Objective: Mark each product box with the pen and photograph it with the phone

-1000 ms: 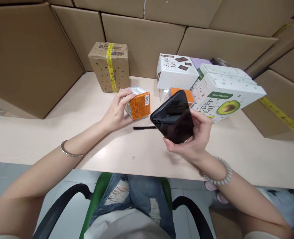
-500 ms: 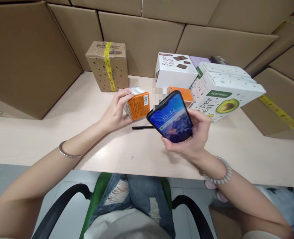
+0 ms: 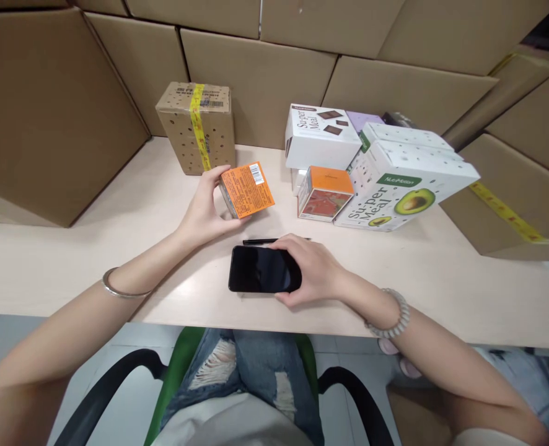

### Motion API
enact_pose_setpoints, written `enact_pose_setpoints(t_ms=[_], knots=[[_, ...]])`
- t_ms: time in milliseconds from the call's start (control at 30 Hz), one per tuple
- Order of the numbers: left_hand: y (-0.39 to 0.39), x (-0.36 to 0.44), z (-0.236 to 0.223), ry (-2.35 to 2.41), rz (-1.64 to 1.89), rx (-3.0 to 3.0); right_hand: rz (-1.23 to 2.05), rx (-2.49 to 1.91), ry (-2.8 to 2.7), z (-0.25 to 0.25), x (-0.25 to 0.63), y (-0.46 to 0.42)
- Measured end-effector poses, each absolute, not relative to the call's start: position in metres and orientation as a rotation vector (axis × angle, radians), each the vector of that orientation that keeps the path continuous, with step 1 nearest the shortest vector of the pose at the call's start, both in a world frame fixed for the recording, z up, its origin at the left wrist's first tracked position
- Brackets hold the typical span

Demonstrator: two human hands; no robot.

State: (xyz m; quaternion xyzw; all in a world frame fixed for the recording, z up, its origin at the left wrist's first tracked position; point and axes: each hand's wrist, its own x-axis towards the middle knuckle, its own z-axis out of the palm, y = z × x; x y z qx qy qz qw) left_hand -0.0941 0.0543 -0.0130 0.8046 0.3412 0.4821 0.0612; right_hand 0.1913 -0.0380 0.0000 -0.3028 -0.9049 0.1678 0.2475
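Observation:
My left hand (image 3: pixel 203 210) grips a small orange box (image 3: pixel 246 189) with a barcode label, tilted so its orange face points up. A black phone (image 3: pixel 260 269) with a dark screen lies flat on the pale table (image 3: pixel 442 279), and my right hand (image 3: pixel 314 269) rests over its right end with fingers curled on it. A black pen (image 3: pixel 260 241) lies just behind the phone. A second small orange-topped box (image 3: pixel 325 193) stands to the right of the held one.
A taped brown perforated carton (image 3: pixel 196 127) stands at the back left. White Super Meal boxes (image 3: pixel 321 136) (image 3: pixel 402 186) sit at the back right. Large cardboard cartons (image 3: pixel 46 105) wall in the table. A green chair (image 3: pixel 181 365) is beneath me.
My right hand lowered the phone from in front of the boxes flat onto the table; its screen lit, then went dark. My left hand tipped the orange box further up.

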Motion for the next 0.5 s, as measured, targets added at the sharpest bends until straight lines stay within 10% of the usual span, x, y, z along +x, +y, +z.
enact_pose_setpoints(t_ms=[500], knots=[[0.051, -0.001, 0.066, 1.195, 1.493, 2.397, 0.642, -0.927, -2.568, -0.006, 0.183, -0.033]])
